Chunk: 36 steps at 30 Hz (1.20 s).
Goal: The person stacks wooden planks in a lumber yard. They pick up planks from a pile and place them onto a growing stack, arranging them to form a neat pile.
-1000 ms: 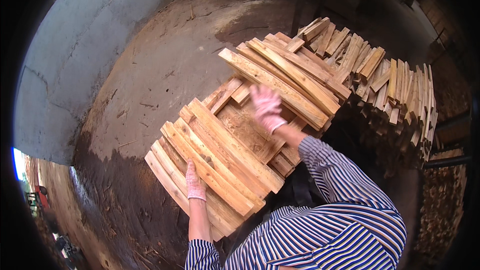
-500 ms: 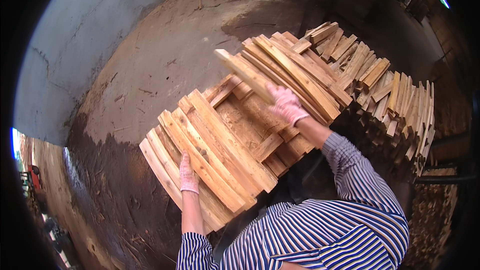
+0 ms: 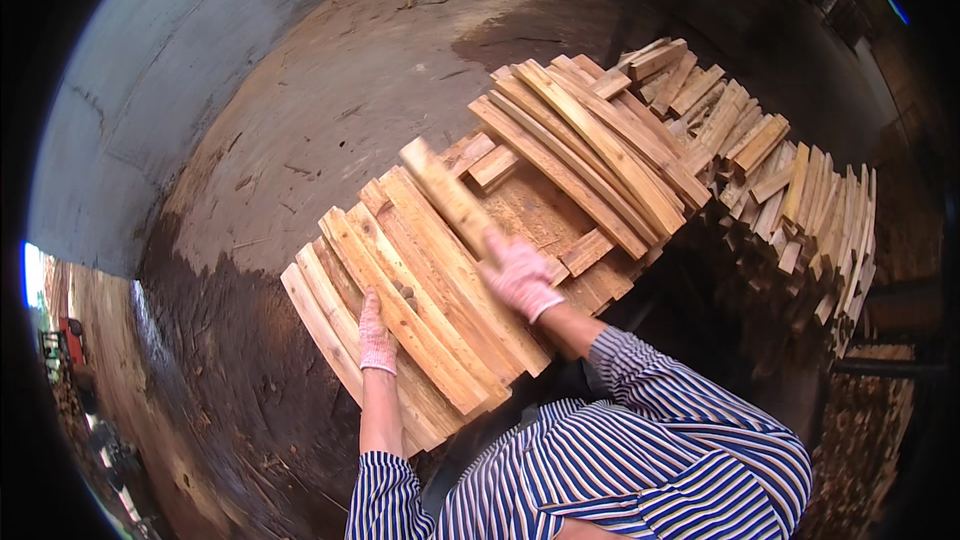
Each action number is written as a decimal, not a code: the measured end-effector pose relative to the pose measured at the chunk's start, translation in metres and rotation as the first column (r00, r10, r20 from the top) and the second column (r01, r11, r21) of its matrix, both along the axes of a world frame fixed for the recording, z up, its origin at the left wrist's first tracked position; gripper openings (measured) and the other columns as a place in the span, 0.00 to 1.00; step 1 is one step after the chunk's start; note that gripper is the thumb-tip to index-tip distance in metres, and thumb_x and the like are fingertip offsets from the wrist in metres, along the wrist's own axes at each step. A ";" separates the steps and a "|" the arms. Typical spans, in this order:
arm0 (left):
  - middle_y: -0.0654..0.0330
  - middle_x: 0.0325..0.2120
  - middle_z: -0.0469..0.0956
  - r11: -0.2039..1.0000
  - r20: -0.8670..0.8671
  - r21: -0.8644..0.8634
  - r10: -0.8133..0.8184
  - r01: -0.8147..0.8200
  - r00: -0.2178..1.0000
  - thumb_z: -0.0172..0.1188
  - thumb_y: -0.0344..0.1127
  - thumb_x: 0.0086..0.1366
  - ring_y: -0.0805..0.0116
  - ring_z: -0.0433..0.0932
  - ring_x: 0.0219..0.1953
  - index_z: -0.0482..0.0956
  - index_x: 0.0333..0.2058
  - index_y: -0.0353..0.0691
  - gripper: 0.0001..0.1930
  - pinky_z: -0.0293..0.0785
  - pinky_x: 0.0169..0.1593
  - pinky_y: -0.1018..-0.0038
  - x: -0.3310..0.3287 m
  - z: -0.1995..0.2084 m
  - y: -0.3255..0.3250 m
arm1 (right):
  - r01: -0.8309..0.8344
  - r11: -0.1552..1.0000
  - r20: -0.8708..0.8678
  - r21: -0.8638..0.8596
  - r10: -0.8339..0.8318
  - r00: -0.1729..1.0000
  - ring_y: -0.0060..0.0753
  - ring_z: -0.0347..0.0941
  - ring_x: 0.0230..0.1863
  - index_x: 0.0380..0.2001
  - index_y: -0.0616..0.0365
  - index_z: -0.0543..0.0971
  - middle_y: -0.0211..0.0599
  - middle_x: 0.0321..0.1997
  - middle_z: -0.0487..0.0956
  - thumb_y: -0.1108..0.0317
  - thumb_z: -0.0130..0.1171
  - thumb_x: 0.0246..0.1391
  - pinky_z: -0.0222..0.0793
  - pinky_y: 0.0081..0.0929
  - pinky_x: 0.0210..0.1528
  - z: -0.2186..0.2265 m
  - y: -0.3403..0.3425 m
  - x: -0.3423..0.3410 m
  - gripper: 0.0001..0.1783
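Note:
My right hand (image 3: 520,275), in a pink glove, grips one end of a short wooden plank (image 3: 445,190) that sticks out up and to the left over the pile. My left hand (image 3: 377,335), also gloved, lies flat on the near stack of planks (image 3: 410,310), fingers pointing away from me. A second stack of long planks (image 3: 590,145) lies further off to the right, on a lower layer of boards (image 3: 530,205).
More short planks (image 3: 790,190) stand stacked on the right beside a dark gap. A bare, stained concrete floor (image 3: 300,110) spreads to the left and behind the pile, bounded by a grey wall (image 3: 130,110). Split wood (image 3: 860,440) lies at lower right.
My right hand has lifted a plank off the far stack and carried it left and toward me, over the near stack. My left hand has stayed flat on the near stack.

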<state>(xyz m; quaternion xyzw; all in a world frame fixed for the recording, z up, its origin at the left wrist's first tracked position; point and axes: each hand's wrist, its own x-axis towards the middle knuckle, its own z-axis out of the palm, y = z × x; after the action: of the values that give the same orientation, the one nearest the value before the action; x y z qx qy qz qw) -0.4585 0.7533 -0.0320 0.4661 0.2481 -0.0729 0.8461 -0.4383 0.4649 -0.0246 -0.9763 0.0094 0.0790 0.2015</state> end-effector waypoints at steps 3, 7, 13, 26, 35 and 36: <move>0.45 0.43 0.81 1.000 0.012 0.028 -0.015 0.015 1.000 0.50 0.55 0.73 0.51 0.82 0.42 0.72 0.54 0.31 0.29 0.81 0.48 0.58 -0.001 -0.006 0.011 | -0.073 0.958 0.038 0.278 0.065 0.997 0.46 0.71 0.45 0.70 0.41 0.61 0.45 0.46 0.73 0.40 0.53 0.59 0.69 0.41 0.49 -0.014 -0.004 -0.001 0.39; 0.45 0.41 0.81 1.000 0.011 0.021 -0.016 0.016 1.000 0.50 0.55 0.73 0.52 0.83 0.41 0.72 0.53 0.30 0.29 0.82 0.46 0.59 -0.005 -0.016 0.020 | -0.063 0.977 0.060 -0.204 0.077 0.995 0.48 0.73 0.46 0.64 0.53 0.67 0.50 0.46 0.75 0.49 0.49 0.62 0.71 0.40 0.45 0.032 -0.046 0.048 0.32; 0.47 0.41 0.78 0.990 0.036 -0.130 -0.041 0.046 0.998 0.53 0.55 0.72 0.52 0.79 0.41 0.70 0.53 0.33 0.28 0.80 0.45 0.59 0.000 -0.024 0.030 | 0.032 0.840 0.257 -0.541 0.130 0.958 0.37 0.72 0.43 0.61 0.60 0.69 0.42 0.46 0.74 0.70 0.49 0.58 0.72 0.37 0.41 -0.018 -0.114 0.112 0.27; 0.49 0.40 0.79 0.984 0.028 -0.166 -0.059 0.063 0.998 0.54 0.55 0.71 0.53 0.80 0.40 0.73 0.51 0.33 0.27 0.80 0.44 0.61 -0.004 -0.022 0.021 | 0.070 0.988 0.096 -0.136 -0.058 0.994 0.48 0.69 0.61 0.73 0.42 0.56 0.53 0.60 0.71 0.54 0.56 0.61 0.69 0.50 0.56 0.072 -0.180 0.123 0.39; 0.50 0.47 0.80 1.000 -0.044 0.014 0.028 -0.027 0.999 0.49 0.51 0.74 0.54 0.81 0.48 0.71 0.58 0.35 0.26 0.80 0.51 0.60 0.001 -0.020 0.013 | 0.117 0.976 -0.018 -0.182 -0.122 0.992 0.49 0.69 0.60 0.72 0.33 0.58 0.45 0.59 0.71 0.56 0.64 0.53 0.69 0.45 0.58 0.077 -0.175 0.114 0.44; 0.50 0.47 0.80 0.988 -0.003 0.099 0.120 -0.119 0.993 0.50 0.52 0.74 0.54 0.81 0.47 0.71 0.57 0.34 0.26 0.80 0.50 0.60 -0.008 -0.027 0.028 | 0.068 0.982 0.074 -0.174 -0.056 0.996 0.46 0.71 0.55 0.72 0.36 0.58 0.45 0.55 0.72 0.54 0.64 0.53 0.71 0.45 0.54 0.064 -0.151 0.103 0.44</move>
<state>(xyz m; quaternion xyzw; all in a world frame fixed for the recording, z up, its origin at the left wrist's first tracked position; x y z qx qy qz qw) -0.4666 0.7813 -0.0587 0.4914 0.2825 -0.0119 0.8238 -0.3357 0.3134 0.0391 -0.9916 0.0399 0.0379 0.1168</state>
